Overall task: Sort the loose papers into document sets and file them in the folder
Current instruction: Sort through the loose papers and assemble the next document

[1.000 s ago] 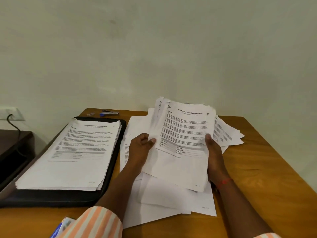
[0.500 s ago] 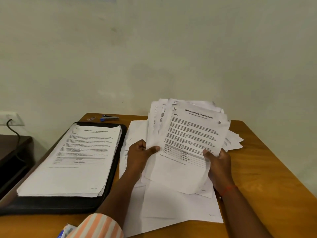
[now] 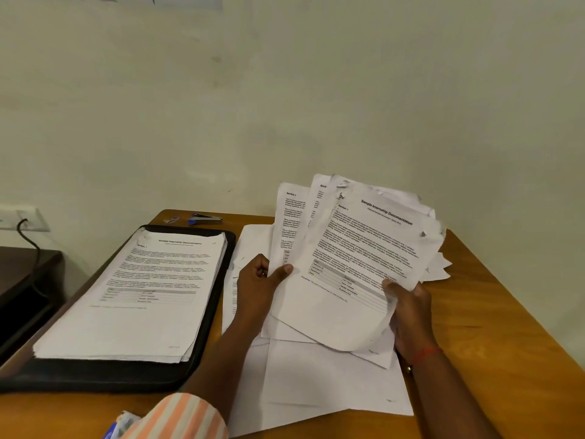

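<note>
I hold a fanned bundle of printed sheets tilted up above the table; the front page is titled "Sample Internship Documentation". My left hand pinches the bundle's left edge, thumb on the front. My right hand grips its lower right edge. Under the bundle, loose white papers lie spread on the wooden table. To the left, an open black folder carries a neat stack of printed pages.
A blue and silver stapler and a small clip lie at the table's far edge behind the folder. A dark side table stands at the far left, below a wall socket with a black cable. The wall rises close behind the table.
The bundle has fanned out wider and tilted further right. My right hand slid from its right edge down to the lower right corner. My view shifted slightly downward.
</note>
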